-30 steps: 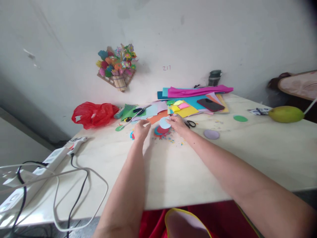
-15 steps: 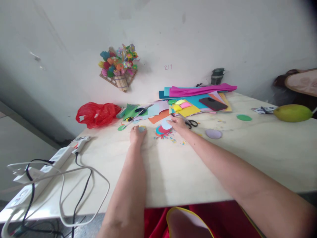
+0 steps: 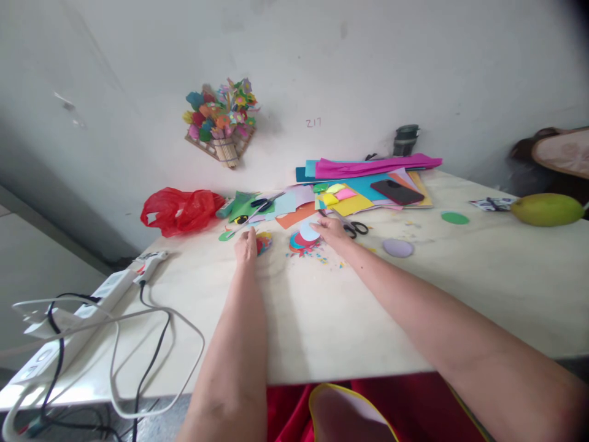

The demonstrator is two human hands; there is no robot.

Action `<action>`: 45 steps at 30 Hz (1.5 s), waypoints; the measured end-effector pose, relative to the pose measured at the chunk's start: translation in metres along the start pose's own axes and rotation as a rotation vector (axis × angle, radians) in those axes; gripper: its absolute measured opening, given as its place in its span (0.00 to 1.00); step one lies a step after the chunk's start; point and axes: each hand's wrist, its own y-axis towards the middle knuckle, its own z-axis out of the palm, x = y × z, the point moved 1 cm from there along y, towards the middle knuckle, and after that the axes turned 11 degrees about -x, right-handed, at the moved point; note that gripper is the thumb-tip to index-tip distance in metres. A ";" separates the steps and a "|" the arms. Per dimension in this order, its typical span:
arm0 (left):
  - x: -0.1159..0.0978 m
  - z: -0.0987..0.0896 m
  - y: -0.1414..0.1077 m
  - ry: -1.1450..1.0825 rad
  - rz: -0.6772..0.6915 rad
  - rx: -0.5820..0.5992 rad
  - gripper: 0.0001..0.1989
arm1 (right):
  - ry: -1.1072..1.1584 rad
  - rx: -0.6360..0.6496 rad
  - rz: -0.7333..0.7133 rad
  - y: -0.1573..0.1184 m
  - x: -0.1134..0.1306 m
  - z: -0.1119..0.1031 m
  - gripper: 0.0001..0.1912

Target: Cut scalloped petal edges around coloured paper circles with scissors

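My right hand pinches a pale blue paper circle between thumb and fingers. That circle lies over a small stack of red, orange and teal paper circles. My left hand is to the left, beside a second pile of coloured paper pieces in red, blue and yellow. Its fingers are drawn together, and whatever they hold is hidden. Black-handled scissors lie just beyond my right hand. Tiny coloured paper scraps are scattered in front of the stack.
Coloured sheets, a phone and more scissors lie at the back. A red plastic bag and a power strip with loose cables are left. A lilac circle, green circle and mango are right.
My left hand has shifted left and turned, uncovering the red, blue and yellow pile. The pale piece at its fingers no longer shows. My right hand stays on the pale blue circle.
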 end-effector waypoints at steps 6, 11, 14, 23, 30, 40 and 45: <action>-0.001 0.008 -0.003 0.286 0.127 0.077 0.24 | 0.004 0.005 0.014 -0.001 0.001 0.001 0.20; -0.001 0.010 -0.008 0.446 0.268 0.080 0.39 | 0.016 0.015 0.032 -0.004 0.005 0.001 0.20; -0.001 0.010 -0.009 0.450 0.287 0.060 0.37 | 0.038 0.028 0.049 -0.005 0.006 0.001 0.20; -0.003 0.009 -0.009 0.347 0.242 -0.007 0.17 | 0.033 0.056 0.083 -0.007 0.009 0.001 0.18; 0.001 0.005 -0.001 0.090 0.062 -0.040 0.15 | 0.038 0.058 0.073 -0.009 0.011 0.000 0.18; -0.002 -0.004 -0.002 0.133 0.211 0.174 0.29 | 0.041 0.053 0.083 -0.008 0.011 0.001 0.17; -0.005 -0.004 -0.004 0.162 0.277 0.227 0.29 | 0.016 0.052 0.080 -0.007 0.010 0.002 0.15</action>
